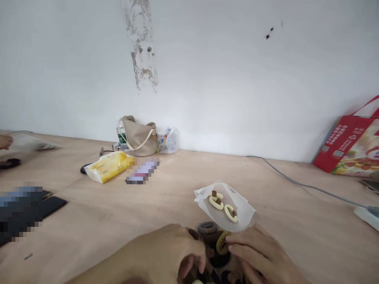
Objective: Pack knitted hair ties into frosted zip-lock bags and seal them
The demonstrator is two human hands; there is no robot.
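My right hand (263, 252) has its fingertips closed at the edge of an olive-yellow hair tie (219, 243); its thumb is hidden. Beside it, my left hand (177, 246) is bent downward with curled fingers, and whatever they hold is out of sight. Between the hands lie a grey hair tie (207, 226) and several dark brown and black ones, partly covered by my hands. Just beyond them, a frosted white bag (244, 211) lies flat, with cream hair ties (231, 213) bearing small brown pieces on or in it.
A yellow tissue pack (109, 165), a phone (143, 171), a beige handbag (142, 138) and a clear plastic bag (170, 142) are toward the wall. Dark devices (50, 207) lie left. Another person's hand (5, 141) shows far left. At right are a red shopping bag (334, 146) and grey cable (296, 182).
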